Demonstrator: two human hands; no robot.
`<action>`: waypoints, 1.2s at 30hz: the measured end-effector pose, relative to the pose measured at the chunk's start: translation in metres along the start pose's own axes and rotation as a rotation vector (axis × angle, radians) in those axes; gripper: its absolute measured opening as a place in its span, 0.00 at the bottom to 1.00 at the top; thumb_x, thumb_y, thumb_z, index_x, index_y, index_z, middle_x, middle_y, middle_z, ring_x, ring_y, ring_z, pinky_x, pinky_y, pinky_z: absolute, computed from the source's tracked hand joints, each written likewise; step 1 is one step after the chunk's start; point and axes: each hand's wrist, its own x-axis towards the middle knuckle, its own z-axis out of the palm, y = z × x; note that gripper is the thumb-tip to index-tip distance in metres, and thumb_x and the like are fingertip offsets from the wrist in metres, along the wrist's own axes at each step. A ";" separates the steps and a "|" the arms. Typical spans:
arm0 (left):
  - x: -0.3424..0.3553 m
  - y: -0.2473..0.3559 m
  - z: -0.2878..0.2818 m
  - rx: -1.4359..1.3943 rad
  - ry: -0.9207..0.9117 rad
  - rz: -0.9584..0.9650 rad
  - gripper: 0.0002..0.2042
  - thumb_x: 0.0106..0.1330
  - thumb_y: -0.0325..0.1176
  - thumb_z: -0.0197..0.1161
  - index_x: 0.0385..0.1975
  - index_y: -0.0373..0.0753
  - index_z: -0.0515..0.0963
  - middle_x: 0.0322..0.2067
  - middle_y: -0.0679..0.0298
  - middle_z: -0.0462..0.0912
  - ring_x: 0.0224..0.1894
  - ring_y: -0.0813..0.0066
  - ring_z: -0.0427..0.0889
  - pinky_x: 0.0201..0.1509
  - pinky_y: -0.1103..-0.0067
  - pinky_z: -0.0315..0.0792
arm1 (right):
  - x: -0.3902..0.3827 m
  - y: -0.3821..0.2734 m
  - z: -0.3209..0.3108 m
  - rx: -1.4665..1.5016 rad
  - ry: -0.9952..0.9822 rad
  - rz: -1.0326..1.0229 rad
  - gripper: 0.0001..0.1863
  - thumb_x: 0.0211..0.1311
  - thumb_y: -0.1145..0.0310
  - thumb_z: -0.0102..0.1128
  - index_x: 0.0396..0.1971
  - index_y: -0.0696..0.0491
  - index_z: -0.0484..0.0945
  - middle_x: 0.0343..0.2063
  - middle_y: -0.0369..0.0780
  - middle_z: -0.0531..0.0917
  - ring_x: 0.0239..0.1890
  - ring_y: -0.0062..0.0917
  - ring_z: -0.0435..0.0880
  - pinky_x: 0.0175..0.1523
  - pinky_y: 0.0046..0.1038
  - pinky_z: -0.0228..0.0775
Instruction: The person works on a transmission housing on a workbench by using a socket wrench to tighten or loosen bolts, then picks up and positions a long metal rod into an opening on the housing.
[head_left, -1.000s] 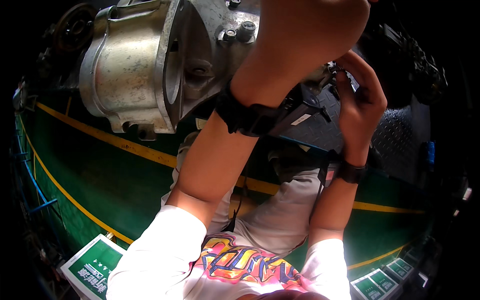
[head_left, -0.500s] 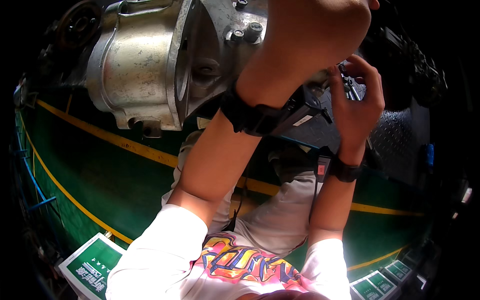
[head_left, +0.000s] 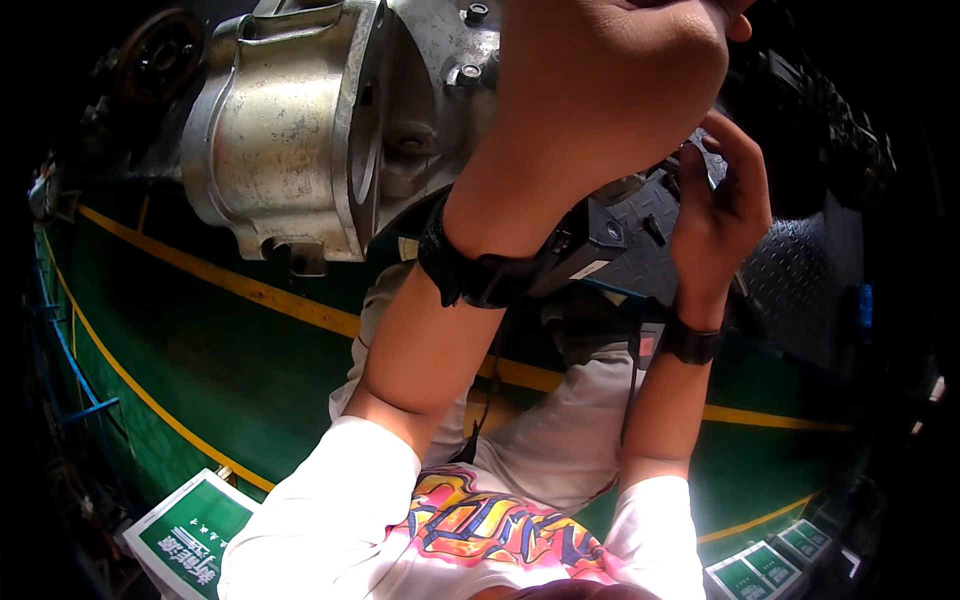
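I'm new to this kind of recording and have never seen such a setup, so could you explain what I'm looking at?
There's no robot here: these are a person's own bare hands, seen from a wide camera worn on the head and looking down. That lens bends straight edges near the rim. The left hand reaches to the top edge; the right hand curls below and to its right. A black band circles each wrist. On the left sits a big metal casing. Around the right hand you see a dark, bumpy plate, and a black box shows below the left hand. The floor is green with yellow lines. What either hand holds, I can't tell.
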 end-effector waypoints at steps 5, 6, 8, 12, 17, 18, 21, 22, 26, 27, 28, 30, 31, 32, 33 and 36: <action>-0.008 -0.006 -0.008 -0.046 -0.023 -0.025 0.09 0.73 0.23 0.67 0.49 0.29 0.84 0.31 0.67 0.85 0.33 0.86 0.82 0.35 0.87 0.74 | -0.004 0.001 0.002 -0.185 -0.016 0.073 0.16 0.61 0.77 0.72 0.50 0.53 0.85 0.45 0.40 0.90 0.49 0.26 0.89 0.47 0.26 0.78; -0.010 -0.003 -0.010 -0.062 -0.038 -0.057 0.09 0.73 0.23 0.67 0.50 0.29 0.84 0.31 0.68 0.85 0.33 0.85 0.82 0.36 0.87 0.74 | -0.004 0.001 0.003 -0.130 -0.026 0.118 0.16 0.61 0.75 0.74 0.49 0.53 0.85 0.46 0.40 0.90 0.50 0.26 0.89 0.47 0.26 0.78; -0.015 -0.007 -0.006 -0.006 0.005 -0.072 0.10 0.73 0.23 0.66 0.52 0.30 0.83 0.33 0.68 0.85 0.33 0.85 0.82 0.37 0.87 0.75 | 0.000 -0.003 0.003 -0.066 0.008 0.091 0.16 0.62 0.74 0.75 0.49 0.53 0.85 0.43 0.39 0.90 0.47 0.25 0.89 0.46 0.26 0.78; -0.022 -0.015 -0.010 0.067 0.047 -0.103 0.12 0.74 0.25 0.66 0.54 0.30 0.82 0.34 0.67 0.86 0.34 0.85 0.83 0.39 0.87 0.76 | 0.002 -0.007 0.002 -0.227 0.013 0.102 0.13 0.63 0.73 0.74 0.48 0.53 0.86 0.42 0.39 0.90 0.44 0.24 0.88 0.45 0.24 0.77; -0.025 -0.024 -0.018 -0.034 0.021 -0.146 0.13 0.74 0.25 0.66 0.55 0.30 0.82 0.36 0.66 0.86 0.35 0.84 0.84 0.40 0.87 0.76 | -0.001 0.003 0.000 0.233 -0.012 0.360 0.14 0.60 0.69 0.78 0.45 0.52 0.88 0.40 0.39 0.90 0.42 0.22 0.88 0.44 0.24 0.77; -0.025 -0.026 -0.018 -0.048 0.018 -0.139 0.13 0.74 0.24 0.66 0.55 0.30 0.82 0.36 0.66 0.87 0.35 0.84 0.84 0.40 0.87 0.76 | 0.002 0.002 0.000 0.114 0.049 0.257 0.14 0.60 0.70 0.78 0.45 0.52 0.88 0.38 0.39 0.90 0.41 0.22 0.88 0.44 0.23 0.78; -0.026 -0.027 -0.018 -0.036 0.033 -0.136 0.13 0.74 0.24 0.66 0.56 0.30 0.82 0.36 0.66 0.87 0.34 0.84 0.84 0.40 0.87 0.76 | 0.002 0.001 -0.001 -0.082 0.029 0.170 0.13 0.61 0.74 0.76 0.45 0.53 0.88 0.39 0.39 0.91 0.39 0.22 0.89 0.44 0.22 0.78; -0.027 -0.027 -0.019 -0.034 0.034 -0.136 0.13 0.74 0.24 0.66 0.56 0.30 0.82 0.36 0.66 0.87 0.34 0.84 0.84 0.40 0.87 0.76 | 0.000 0.000 -0.002 -0.162 -0.052 0.185 0.12 0.62 0.76 0.74 0.46 0.54 0.88 0.40 0.39 0.91 0.40 0.21 0.89 0.44 0.22 0.78; -0.027 -0.029 -0.020 -0.042 0.019 -0.138 0.13 0.74 0.25 0.66 0.56 0.30 0.82 0.36 0.67 0.86 0.34 0.85 0.84 0.40 0.87 0.76 | 0.000 0.003 0.001 0.092 0.095 0.136 0.10 0.66 0.81 0.67 0.46 0.56 0.87 0.43 0.41 0.91 0.45 0.22 0.90 0.50 0.22 0.81; -0.027 -0.030 -0.020 -0.054 0.019 -0.136 0.13 0.74 0.25 0.66 0.56 0.30 0.82 0.36 0.67 0.86 0.34 0.85 0.84 0.40 0.87 0.76 | -0.001 0.003 0.001 0.096 0.095 0.138 0.10 0.66 0.81 0.67 0.46 0.56 0.87 0.43 0.41 0.91 0.45 0.22 0.90 0.50 0.22 0.81; -0.028 -0.030 -0.020 -0.051 0.020 -0.137 0.13 0.74 0.25 0.66 0.56 0.30 0.82 0.36 0.67 0.86 0.34 0.85 0.84 0.40 0.87 0.76 | -0.001 0.004 0.001 0.097 0.085 0.123 0.10 0.68 0.81 0.66 0.46 0.56 0.87 0.43 0.40 0.92 0.46 0.22 0.90 0.51 0.22 0.81; -0.028 -0.030 -0.018 -0.034 0.030 -0.138 0.13 0.74 0.25 0.66 0.56 0.30 0.82 0.36 0.67 0.86 0.34 0.85 0.84 0.40 0.87 0.76 | -0.002 0.006 0.002 0.100 0.076 0.110 0.10 0.69 0.82 0.64 0.46 0.56 0.87 0.42 0.40 0.92 0.46 0.23 0.90 0.52 0.23 0.82; -0.028 -0.029 -0.019 -0.031 0.029 -0.139 0.13 0.74 0.25 0.66 0.56 0.30 0.82 0.36 0.67 0.86 0.34 0.85 0.84 0.40 0.87 0.76 | -0.003 0.008 0.003 0.079 0.150 0.071 0.10 0.69 0.81 0.65 0.47 0.56 0.86 0.43 0.40 0.91 0.47 0.23 0.90 0.52 0.23 0.82; -0.028 -0.029 -0.019 -0.037 0.033 -0.140 0.13 0.74 0.24 0.66 0.56 0.30 0.82 0.36 0.67 0.86 0.34 0.85 0.84 0.40 0.87 0.76 | -0.003 0.010 0.004 0.058 0.223 0.033 0.10 0.70 0.79 0.65 0.48 0.56 0.86 0.43 0.41 0.91 0.47 0.23 0.90 0.52 0.23 0.82; -0.028 -0.029 -0.019 -0.048 0.037 -0.143 0.13 0.74 0.24 0.66 0.56 0.30 0.82 0.36 0.67 0.86 0.34 0.84 0.84 0.40 0.87 0.76 | 0.000 0.008 -0.002 0.053 0.222 0.035 0.10 0.70 0.79 0.65 0.48 0.56 0.86 0.43 0.41 0.91 0.47 0.23 0.90 0.52 0.23 0.82; -0.027 -0.029 -0.021 -0.051 0.018 -0.126 0.13 0.74 0.24 0.65 0.56 0.30 0.82 0.36 0.67 0.86 0.34 0.84 0.83 0.40 0.87 0.76 | 0.009 0.000 -0.016 0.045 0.266 0.077 0.11 0.70 0.74 0.69 0.50 0.56 0.85 0.45 0.42 0.91 0.47 0.23 0.90 0.51 0.22 0.82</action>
